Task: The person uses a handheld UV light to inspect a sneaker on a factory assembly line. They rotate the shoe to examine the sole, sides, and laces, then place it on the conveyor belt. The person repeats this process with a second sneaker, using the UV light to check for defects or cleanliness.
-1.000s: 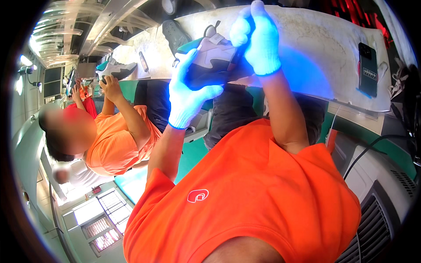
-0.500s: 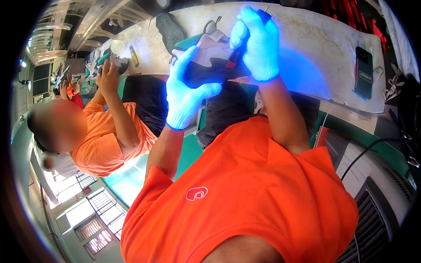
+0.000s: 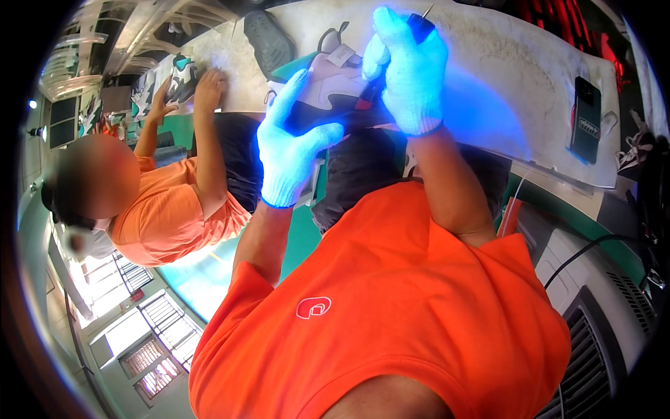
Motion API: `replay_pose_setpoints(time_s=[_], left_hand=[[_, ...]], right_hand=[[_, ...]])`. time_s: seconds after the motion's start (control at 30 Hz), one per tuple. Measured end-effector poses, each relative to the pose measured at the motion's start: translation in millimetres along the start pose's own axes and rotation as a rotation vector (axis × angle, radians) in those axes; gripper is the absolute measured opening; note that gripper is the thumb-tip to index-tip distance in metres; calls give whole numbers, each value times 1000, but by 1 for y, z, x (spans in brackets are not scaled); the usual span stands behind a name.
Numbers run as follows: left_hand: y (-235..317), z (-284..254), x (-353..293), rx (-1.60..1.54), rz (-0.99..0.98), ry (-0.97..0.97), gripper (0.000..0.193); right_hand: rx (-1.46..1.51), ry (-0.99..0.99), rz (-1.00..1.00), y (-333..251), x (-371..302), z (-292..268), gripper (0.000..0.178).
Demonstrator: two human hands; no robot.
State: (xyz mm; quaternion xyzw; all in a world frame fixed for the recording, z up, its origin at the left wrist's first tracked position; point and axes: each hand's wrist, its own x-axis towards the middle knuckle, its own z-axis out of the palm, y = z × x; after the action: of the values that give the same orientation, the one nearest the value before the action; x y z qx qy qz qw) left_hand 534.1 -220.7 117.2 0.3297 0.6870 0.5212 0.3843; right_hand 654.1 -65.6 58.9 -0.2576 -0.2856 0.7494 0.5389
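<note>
A pale grey and dark sneaker (image 3: 328,92) with a pull loop and a white tag lies on its side at the near edge of the worktable. My left hand (image 3: 289,150), in a glove lit bright blue, has its thumb and index finger astride the dark part of this shoe. The other fingers are mostly hidden. Just right of the shoe, my gloved right hand (image 3: 413,73) is closed around a hand tool (image 3: 421,26) with a black handle and a thin metal tip pointing up and away. A black and red end shows below the fist, against the shoe.
The pale worktable (image 3: 509,91) carries a dark clog (image 3: 269,45) behind the sneaker and a phone (image 3: 586,119) at right. A co-worker in orange (image 3: 174,209) sits at left, hands at another shoe (image 3: 183,80). A grey vented machine (image 3: 593,300) stands at lower right.
My hands and the sneaker keep nearly the same pose, shifted slightly left in view. The co-worker's hands have moved apart, and a yellow-handled tool near them is no longer visible.
</note>
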Motion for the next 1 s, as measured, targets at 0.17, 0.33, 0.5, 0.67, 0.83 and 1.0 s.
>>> replay_pose_setpoints(time_s=[0.17,0.33,0.5,0.67,0.83,1.0], left_hand=[[-4,1,3,50,54,32,94],[-6,-8,12,-92,-30,-20,96],[-57,-9,26,-87,213,-55,99],[-80,1,43,167,390,-47,128],[-83,19,38,336,344,134,139],[-53,13,41,395,221,61,132]], right_hand=[[104,-107,-24,6,5,-9,33],[397,-280,179,-49,34,-65,45],[-1321,-439,-457,-109,-7,-50,63],[-2013,-666,-339,-84,-31,-27,88],[-2157,-624,-74,-67,-41,1,86],[-2020,-681,-254,-71,-31,-10,79]])
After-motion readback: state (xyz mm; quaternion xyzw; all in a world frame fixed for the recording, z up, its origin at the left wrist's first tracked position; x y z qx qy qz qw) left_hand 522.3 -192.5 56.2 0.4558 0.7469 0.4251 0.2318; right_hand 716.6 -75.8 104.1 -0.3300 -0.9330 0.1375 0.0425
